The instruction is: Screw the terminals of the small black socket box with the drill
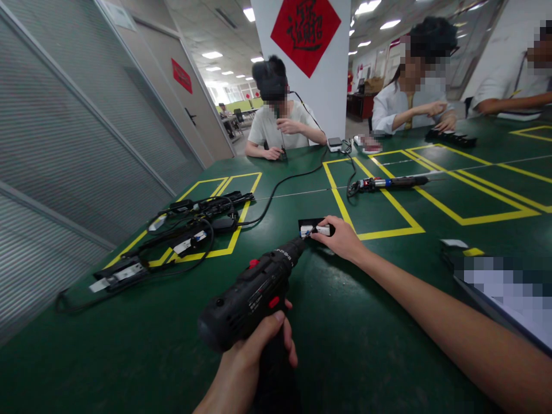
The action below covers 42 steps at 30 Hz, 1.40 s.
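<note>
Table point(353, 345), dark green with yellow outlines point(392, 233) marked on it, spreads beneath and around both hands. Beyond them, across the table, sit one person point(297, 118) straight ahead and another point(388, 109) farther to the right, each with hands busy at something small and dark. Ahead and to the left of the hands lies a heap of dark parts and cables point(211, 221), some pieces with white strips on them.

Nearest of all is a black drill point(248, 299), its handle wrapped by the left hand point(245, 351), its nose pointing forward and to the right. The step in hand looks to be lining the drill up with the piece under the right hand point(342, 238); the next move, I judge, calls for a steady hold on that piece and the drill kept straight to it. Past the right hand, well apart and to its right, rests a slim corded tool point(392, 183).

The small black part point(311, 222) lies ahead of the left hand, just past the drill's nose, pinched between the right hand's thumb and fingers. A white strip point(323, 230) shows on it. Whether the bit touches the part is too small to tell.
</note>
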Each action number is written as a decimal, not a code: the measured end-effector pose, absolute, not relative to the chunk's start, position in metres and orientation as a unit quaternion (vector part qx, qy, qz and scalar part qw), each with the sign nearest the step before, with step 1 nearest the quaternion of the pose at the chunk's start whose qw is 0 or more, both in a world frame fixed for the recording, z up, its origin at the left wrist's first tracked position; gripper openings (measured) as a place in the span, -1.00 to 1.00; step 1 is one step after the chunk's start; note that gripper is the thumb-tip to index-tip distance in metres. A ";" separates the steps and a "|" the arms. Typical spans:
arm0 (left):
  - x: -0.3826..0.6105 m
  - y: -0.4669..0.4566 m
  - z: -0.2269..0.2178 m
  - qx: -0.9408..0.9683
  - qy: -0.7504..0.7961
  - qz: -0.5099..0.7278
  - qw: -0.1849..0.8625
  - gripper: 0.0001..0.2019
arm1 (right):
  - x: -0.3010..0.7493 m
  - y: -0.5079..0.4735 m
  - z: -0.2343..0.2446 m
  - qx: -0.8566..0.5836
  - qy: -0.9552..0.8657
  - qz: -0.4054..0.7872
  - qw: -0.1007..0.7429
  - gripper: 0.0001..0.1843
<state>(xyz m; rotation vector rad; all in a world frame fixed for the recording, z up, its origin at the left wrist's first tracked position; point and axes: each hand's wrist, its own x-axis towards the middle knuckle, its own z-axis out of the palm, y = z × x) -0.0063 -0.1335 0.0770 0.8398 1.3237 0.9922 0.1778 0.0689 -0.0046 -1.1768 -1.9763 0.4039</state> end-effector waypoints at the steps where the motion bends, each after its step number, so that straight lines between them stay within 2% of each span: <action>1: -0.006 -0.134 0.077 0.362 0.572 0.426 0.600 -0.69 | 0.178 0.069 -0.004 -0.464 -0.779 0.159 0.392 -0.68; 21: -0.007 -0.134 0.078 0.352 0.575 0.424 0.604 -0.64 | 0.178 0.069 -0.004 -0.467 -0.774 0.166 0.394 -0.66; 34: -0.007 -0.133 0.078 0.365 0.578 0.417 0.598 -0.48 | 0.178 0.067 -0.001 -0.463 -0.771 0.171 0.402 -0.70; 37: -0.006 -0.133 0.079 0.360 0.581 0.422 0.596 -0.50 | 0.179 0.066 -0.001 -0.466 -0.767 0.174 0.406 -0.64; 42: -0.004 -0.134 0.081 0.354 0.583 0.426 0.594 -0.53 | 0.179 0.066 -0.001 -0.468 -0.762 0.180 0.409 -0.42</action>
